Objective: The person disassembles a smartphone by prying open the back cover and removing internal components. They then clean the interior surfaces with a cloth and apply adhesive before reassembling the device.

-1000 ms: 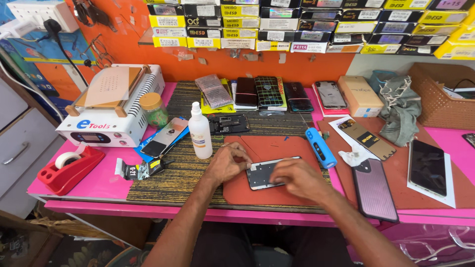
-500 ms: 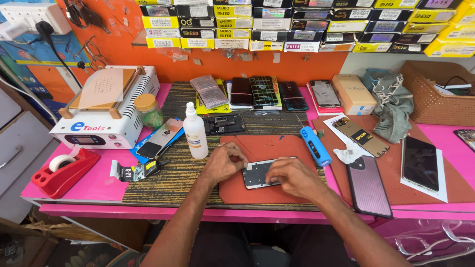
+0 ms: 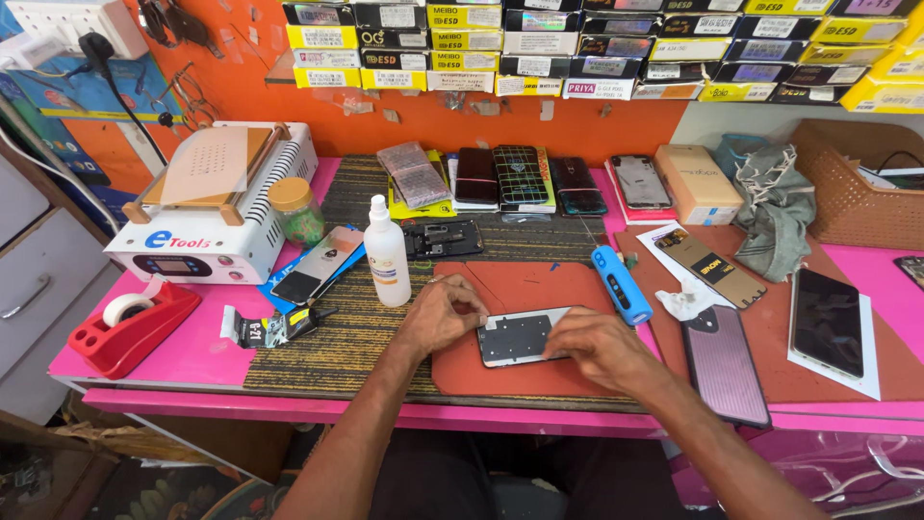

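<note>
On the red work mat (image 3: pixel 525 380) at the front edge of the bench, I see an opened phone chassis (image 3: pixel 520 336) lying flat, bare metal side up, its long axis running left to right and slightly tilted, directly between the two hands. My left hand (image 3: pixel 445 314) sits curled at its left end, fingers bent onto that edge, though I cannot tell whether they pinch it; my right hand (image 3: pixel 595 345) lies over the right end, fingers loosely bent and pressing down, about equally near. A blue electric screwdriver (image 3: pixel 621 284) lies just beyond the right hand, a white spray bottle (image 3: pixel 387 252) stands behind the left.
</note>
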